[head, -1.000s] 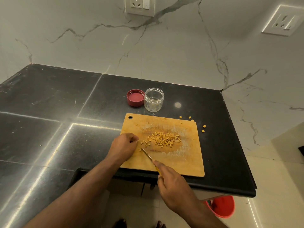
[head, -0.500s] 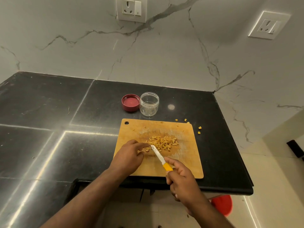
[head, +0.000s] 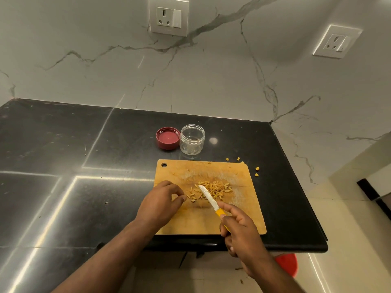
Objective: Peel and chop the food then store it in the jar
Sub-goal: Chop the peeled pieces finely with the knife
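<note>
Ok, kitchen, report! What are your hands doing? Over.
Right hand grips yellow-handled knife. Left hand pinches chopped yellow bits. Clear jar open, path unblocked.

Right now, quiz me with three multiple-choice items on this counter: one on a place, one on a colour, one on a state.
1. Where does the red lid lie?
A. Screwed on the jar
B. On the counter just left of the jar
C. On the cutting board

2. What colour is the knife handle?
A. Yellow
B. Black
C. Green

3. What state is the jar in?
A. Sealed and full
B. Tipped on its side
C. Upright, open, no chopped pieces inside

Key: 1 B, the lid sits upside down on the black counter beside the jar. 2 A, yellow shows where the right hand grips it. 3 C, the clear jar stands uncapped while the chopped pieces lie on the cutting board near the left hand.
</note>
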Available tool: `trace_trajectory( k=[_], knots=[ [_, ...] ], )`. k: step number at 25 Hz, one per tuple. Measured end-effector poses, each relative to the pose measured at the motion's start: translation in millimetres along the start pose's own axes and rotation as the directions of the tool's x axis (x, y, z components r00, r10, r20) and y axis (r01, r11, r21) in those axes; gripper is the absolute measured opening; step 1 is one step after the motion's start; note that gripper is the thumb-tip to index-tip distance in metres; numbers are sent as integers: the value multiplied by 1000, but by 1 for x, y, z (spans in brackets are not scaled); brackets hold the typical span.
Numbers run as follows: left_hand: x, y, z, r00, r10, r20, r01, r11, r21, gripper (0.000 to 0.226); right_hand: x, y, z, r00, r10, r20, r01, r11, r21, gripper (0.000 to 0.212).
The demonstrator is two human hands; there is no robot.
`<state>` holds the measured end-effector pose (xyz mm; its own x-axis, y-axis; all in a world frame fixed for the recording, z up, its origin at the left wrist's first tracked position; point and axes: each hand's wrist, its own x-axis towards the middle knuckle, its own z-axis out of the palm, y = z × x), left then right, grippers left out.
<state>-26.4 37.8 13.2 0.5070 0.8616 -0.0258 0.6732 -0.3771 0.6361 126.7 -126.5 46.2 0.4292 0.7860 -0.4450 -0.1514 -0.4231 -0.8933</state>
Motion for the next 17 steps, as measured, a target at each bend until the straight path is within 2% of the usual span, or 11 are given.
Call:
trace_trajectory(
  k=[4, 7, 8, 10, 11, 12, 17],
  knots=[
    [3, 4, -2, 996, -57, 71, 68, 986, -152, 13, -1, -5, 2, 999, -30, -18, 30, 999, -13, 36],
    [10, 5, -3, 987, -111, 120, 141, 949, -281, 21, -3, -5, 8, 1000, -26, -4, 26, 1000, 3, 34],
    [12, 6, -4, 972, -147, 182, 209, 895, -394, 22, -4, -4, 10, 1000, -13, 0, 13, 1000, 9, 32],
    [14, 10, -6, 905, -180, 386, 406, 638, -654, 25, -5, -3, 13, 1000, 11, 22, -11, 1000, 22, 30],
    [14, 12, -8, 871, -166, 463, 478, 507, -717, 24, -5, -3, 15, 999, 16, 37, -17, 999, 28, 30],
    [14, 13, -9, 853, -161, 497, 515, 420, -748, 22, -5, -3, 15, 999, 18, 49, -19, 999, 27, 29],
    [26, 14, -8, 827, -242, 508, 554, 189, -811, 21, 10, -5, 6, 994, 29, 105, -30, 999, 11, 29]
  ],
)
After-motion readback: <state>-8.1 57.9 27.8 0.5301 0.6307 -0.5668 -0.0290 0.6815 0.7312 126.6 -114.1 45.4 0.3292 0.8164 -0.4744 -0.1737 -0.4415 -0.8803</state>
